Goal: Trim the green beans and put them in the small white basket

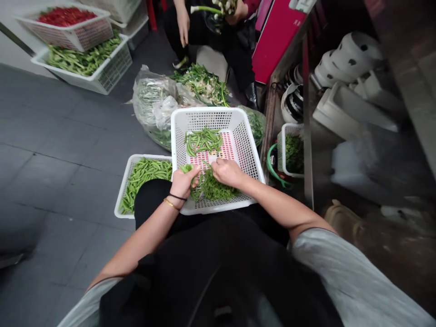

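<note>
A green pod [205,163] is pinched between the fingers of my right hand [226,172], over the white perforated basket [243,147] on my lap [150,197]; my left hand [183,182] closes around more greens [186,168]. Loose pods [204,141] and stringy trimmings [220,187] lie inside. A fuller pod basket [123,185] sits at left; beyond, a co-worker [235,54] grips spring onions [225,6].

- Open floor [75,190] stretches left of the bean basket [122,186].
- Inside the white basket [211,110], bare base [229,146] shows right of the pods [204,142].
- Its raised walls [247,145] hinder sideways reach.
- A plastic bag [150,97] crowds its far-left corner; a greens basket [280,156] stands to the right.
</note>
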The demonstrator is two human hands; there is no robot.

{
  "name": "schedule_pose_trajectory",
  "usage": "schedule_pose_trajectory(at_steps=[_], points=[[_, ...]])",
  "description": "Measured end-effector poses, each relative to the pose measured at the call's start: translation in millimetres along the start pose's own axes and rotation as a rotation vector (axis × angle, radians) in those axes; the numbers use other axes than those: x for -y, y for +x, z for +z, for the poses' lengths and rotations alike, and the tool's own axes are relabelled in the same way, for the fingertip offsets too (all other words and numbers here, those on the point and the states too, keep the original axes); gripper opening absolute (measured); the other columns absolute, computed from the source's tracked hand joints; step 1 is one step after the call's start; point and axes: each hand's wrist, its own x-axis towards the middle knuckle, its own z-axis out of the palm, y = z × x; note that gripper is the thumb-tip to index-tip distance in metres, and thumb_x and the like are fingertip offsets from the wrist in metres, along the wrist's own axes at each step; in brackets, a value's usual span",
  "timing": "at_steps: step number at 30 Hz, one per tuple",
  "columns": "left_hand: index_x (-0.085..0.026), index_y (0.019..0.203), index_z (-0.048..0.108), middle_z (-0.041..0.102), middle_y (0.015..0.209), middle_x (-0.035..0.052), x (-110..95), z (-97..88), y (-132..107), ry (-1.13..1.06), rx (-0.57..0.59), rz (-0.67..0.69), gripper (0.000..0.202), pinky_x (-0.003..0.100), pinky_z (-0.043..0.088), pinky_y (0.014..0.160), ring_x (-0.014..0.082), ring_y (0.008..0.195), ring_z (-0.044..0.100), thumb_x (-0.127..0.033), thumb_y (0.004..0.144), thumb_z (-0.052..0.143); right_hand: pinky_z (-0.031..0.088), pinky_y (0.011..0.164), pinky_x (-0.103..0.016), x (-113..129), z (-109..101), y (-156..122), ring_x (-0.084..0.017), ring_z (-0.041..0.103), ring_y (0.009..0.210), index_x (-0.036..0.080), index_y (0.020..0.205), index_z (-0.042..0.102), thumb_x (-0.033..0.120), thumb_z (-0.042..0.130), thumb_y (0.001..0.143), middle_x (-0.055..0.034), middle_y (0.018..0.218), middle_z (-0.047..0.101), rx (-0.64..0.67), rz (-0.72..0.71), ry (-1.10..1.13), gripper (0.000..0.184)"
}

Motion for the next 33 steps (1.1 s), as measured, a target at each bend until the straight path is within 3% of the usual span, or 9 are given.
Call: schedule_pose_trajectory(at_steps=[3, 8, 13, 16, 18, 22, 27, 31, 33], points=[[-0.011, 0.063, 0.058, 0.051, 0.041, -0.0025, 1.0, 4.8, 2.1, 0.093, 0.005, 0.095, 0.027, 0.017, 0.027, 0.029, 0.0063, 0.032, 0.042, -0.03, 0.06, 0.076, 0.043, 0.07, -0.033, 17.6, -9.1, -18.5, -0.024, 0.06, 0.087, 0.011, 0.105, 0.059, 0.019, 0.03, 0.093, -0.0165, 0.097, 0.062, -0.035, -0.081, -0.005, 0.032], [-0.012, 0.065, 0.059, 0.052, 0.039, -0.0019, -14.2, -9.8, -8.1, 0.243, 0.107, 0.148, 0.018, 0.016, 0.029, 0.03, 0.0067, 0.03, 0.041, -0.025, 0.064, 0.072, 0.041, 0.068, -0.028, 0.3, -31.5, -32.7, -0.02, 0.06, 0.079, 0.015, 0.101, 0.062, 0.026, 0.055, 0.084, -0.0093, 0.091, 0.066, 0.117, -0.151, 0.241, 0.021], [-0.012, 0.067, 0.061, 0.051, 0.039, -0.0014, -34.7, -14.4, -24.9, 0.326, 0.408, 0.076, 0.012, 0.016, 0.028, 0.03, 0.007, 0.03, 0.042, -0.02, 0.065, 0.07, 0.04, 0.074, -0.025, -2.3, -53.4, -34.1, -0.014, 0.056, 0.08, 0.014, 0.095, 0.061, 0.026, 0.047, 0.091, -0.005, 0.086, 0.063, -0.312, -0.181, 0.574, 0.019], [-0.011, 0.066, 0.06, 0.05, 0.04, -0.0016, -36.7, -7.4, -31.7, 0.218, 0.516, 0.043, 0.012, 0.017, 0.027, 0.031, 0.0067, 0.031, 0.041, -0.019, 0.064, 0.07, 0.038, 0.071, -0.024, 11.6, -55.1, -31.2, -0.014, 0.054, 0.076, 0.014, 0.082, 0.06, 0.025, 0.044, 0.092, -0.0039, 0.079, 0.061, -0.355, -0.284, 0.537, 0.022], [-0.011, 0.065, 0.059, 0.049, 0.039, -0.0026, -33.2, -1.7, -34.0, 0.082, 0.539, -0.006, 0.015, 0.018, 0.027, 0.031, 0.0066, 0.03, 0.04, -0.02, 0.062, 0.07, 0.037, 0.069, -0.025, 20.8, -52.3, -31.5, -0.015, 0.052, 0.075, 0.014, 0.082, 0.059, 0.027, 0.04, 0.094, -0.0056, 0.08, 0.06, -0.381, -0.248, 0.427, 0.026], [-0.014, 0.059, 0.05, 0.043, 0.037, -0.005, -26.3, 4.0, -34.0, -0.128, 0.384, -0.061, 0.023, 0.017, 0.025, 0.031, 0.0057, 0.031, 0.038, -0.023, 0.06, 0.071, 0.035, 0.066, -0.027, 21.5, -44.8, -41.5, -0.017, 0.051, 0.074, 0.014, 0.083, 0.058, 0.028, 0.033, 0.095, -0.0096, 0.083, 0.059, -0.442, -0.084, 0.27, 0.031], [-0.013, 0.066, 0.055, 0.052, 0.042, -0.0032, -29.2, -5.8, -30.6, -0.036, 0.077, 0.238, 0.019, 0.017, 0.029, 0.033, 0.0059, 0.032, 0.041, -0.022, 0.063, 0.071, 0.039, 0.071, -0.028, -15.2, -44.4, -60.2, -0.016, 0.052, 0.075, 0.014, 0.083, 0.058, 0.026, 0.037, 0.092, -0.0072, 0.079, 0.059, -0.506, 0.062, 0.463, 0.026], [-0.014, 0.072, 0.06, 0.052, 0.043, -0.0037, -32.0, -8.2, -33.9, 0.123, 0.074, 0.309, 0.016, 0.019, 0.031, 0.035, 0.0072, 0.033, 0.041, -0.026, 0.066, 0.07, 0.04, 0.069, -0.027, -14.6, -47.1, -56.7, -0.016, 0.054, 0.078, 0.016, 0.111, 0.054, 0.04, 0.047, 0.089, -0.0085, 0.1, 0.06, -0.353, -0.003, 0.541, 0.033], [-0.015, 0.074, 0.063, 0.054, 0.046, -0.0029, -36.8, -8.4, -39.2, 0.239, 0.061, 0.34, 0.014, 0.02, 0.034, 0.038, 0.0087, 0.036, 0.044, -0.026, 0.067, 0.069, 0.038, 0.066, -0.026, -2.4, -47.1, -48.9, -0.016, 0.055, 0.077, 0.016, 0.111, 0.054, 0.041, 0.042, 0.091, -0.0087, 0.1, 0.061, -0.225, -0.055, 0.45, 0.034]])
